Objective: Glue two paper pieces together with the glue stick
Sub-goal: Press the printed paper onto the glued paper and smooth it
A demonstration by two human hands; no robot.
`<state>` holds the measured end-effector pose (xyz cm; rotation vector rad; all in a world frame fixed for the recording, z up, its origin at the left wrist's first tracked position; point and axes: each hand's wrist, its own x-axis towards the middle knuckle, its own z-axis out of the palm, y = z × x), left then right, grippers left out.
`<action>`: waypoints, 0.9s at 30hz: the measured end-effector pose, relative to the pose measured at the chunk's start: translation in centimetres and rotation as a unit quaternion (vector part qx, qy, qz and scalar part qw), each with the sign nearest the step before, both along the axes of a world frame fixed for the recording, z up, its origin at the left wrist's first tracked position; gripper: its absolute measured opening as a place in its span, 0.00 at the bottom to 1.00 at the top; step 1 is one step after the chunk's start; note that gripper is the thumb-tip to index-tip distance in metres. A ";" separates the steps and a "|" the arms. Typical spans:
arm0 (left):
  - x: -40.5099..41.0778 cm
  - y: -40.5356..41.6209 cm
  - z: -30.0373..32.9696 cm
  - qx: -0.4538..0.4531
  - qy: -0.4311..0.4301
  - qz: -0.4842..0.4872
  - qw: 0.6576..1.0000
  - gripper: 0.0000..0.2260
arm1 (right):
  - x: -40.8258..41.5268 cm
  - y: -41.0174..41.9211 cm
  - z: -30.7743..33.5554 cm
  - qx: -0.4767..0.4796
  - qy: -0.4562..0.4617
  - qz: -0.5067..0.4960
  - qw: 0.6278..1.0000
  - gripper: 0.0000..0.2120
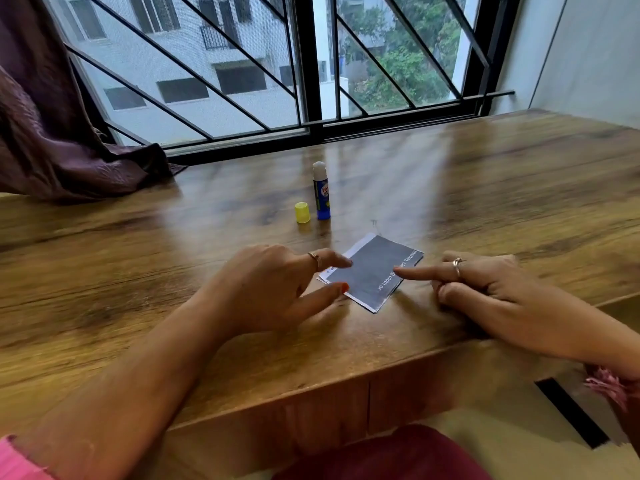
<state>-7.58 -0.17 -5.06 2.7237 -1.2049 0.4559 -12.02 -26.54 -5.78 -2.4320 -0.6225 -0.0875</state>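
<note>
A dark grey paper piece (pixel 372 271) with white print lies flat on the wooden table (pixel 519 188), on top of a white paper piece (pixel 360 244) whose edges peek out at its left and far sides. My left hand (pixel 273 285) rests at the paper's left edge, index finger and thumb tips touching it. My right hand (pixel 485 285) is at the right, index finger pressing on the grey paper, other fingers curled. Behind the papers a blue glue stick (pixel 321 192) stands upright, uncapped, white glue showing. Its yellow cap (pixel 302 212) stands just to its left.
A purple curtain (pixel 59 133) drapes onto the table's far left corner. A barred window (pixel 277 64) runs along the table's far edge. The table's near edge lies just below my wrists.
</note>
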 end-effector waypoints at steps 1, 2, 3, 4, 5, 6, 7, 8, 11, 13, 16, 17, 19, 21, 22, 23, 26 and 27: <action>-0.1 -0.1 0.0 -0.002 0.030 -0.034 0.999 0.18 | 0.0 0.0 -0.1 -0.021 -0.003 0.002 1.000 0.18; -0.2 -0.1 0.1 0.004 0.064 -0.068 0.996 0.17 | -0.1 0.2 -0.3 -0.048 -0.005 0.009 0.999 0.18; -0.3 -0.2 0.2 0.013 0.093 -0.096 0.991 0.17 | -0.2 0.4 -0.4 -0.074 -0.008 0.016 0.997 0.18; -0.5 -0.2 0.3 0.021 0.111 -0.114 0.987 0.17 | -0.2 0.7 -0.5 -0.095 -0.014 0.020 0.995 0.19; -0.6 -0.3 0.5 0.025 0.122 -0.125 0.984 0.17 | -0.2 1.0 -0.6 -0.109 -0.019 0.024 0.994 0.19; -0.7 -0.3 0.5 0.028 0.129 -0.131 0.983 0.17 | -0.2 1.3 -0.7 -0.119 -0.023 0.024 0.992 0.19; -0.8 -0.4 0.5 0.030 0.132 -0.132 0.982 0.18 | -0.2 1.5 -0.8 -0.125 -0.028 0.024 0.991 0.19; -0.9 -0.4 0.5 0.033 0.132 -0.131 0.982 0.18 | -0.2 1.7 -0.9 -0.128 -0.034 0.023 0.991 0.20; -0.9 -0.4 0.5 0.041 0.127 -0.124 0.983 0.19 | -0.2 2.2 -1.2 -0.133 -0.060 0.019 0.989 0.23; -0.8 -0.4 0.3 0.034 0.135 -0.125 0.982 0.19 | -0.2 2.3 -1.5 -0.141 -0.077 0.013 0.987 0.24; -0.8 -0.5 0.3 0.015 0.159 -0.124 0.979 0.18 | -0.3 2.4 -1.8 -0.162 -0.094 0.000 0.982 0.24; -0.8 -0.5 0.2 0.009 0.163 -0.122 0.979 0.18 | -0.3 2.4 -1.8 -0.170 -0.099 -0.006 0.980 0.24; -0.7 -0.5 0.1 0.000 0.173 -0.116 0.978 0.18 | 0.0 2.0 -1.9 -0.183 -0.112 -0.026 0.976 0.25; -0.7 -0.5 0.0 -0.006 0.190 -0.112 0.975 0.18 | 0.7 1.4 -1.7 -0.187 -0.110 -0.057 0.974 0.25; -0.7 -0.5 0.0 -0.009 0.194 -0.111 0.975 0.18 | 1.1 0.9 -1.6 -0.185 -0.105 -0.072 0.974 0.26; -0.8 -0.5 -0.1 -0.011 0.194 -0.110 0.975 0.18 | 1.5 0.5 -1.5 -0.183 -0.102 -0.085 0.974 0.28; -0.9 -0.4 -0.1 -0.007 0.182 -0.107 0.977 0.19 | 2.5 -0.3 -1.4 -0.179 -0.094 -0.103 0.974 0.28; -1.0 -0.4 0.0 0.001 0.168 -0.106 0.980 0.20 | 2.6 -0.4 -1.4 -0.178 -0.094 -0.102 0.974 0.28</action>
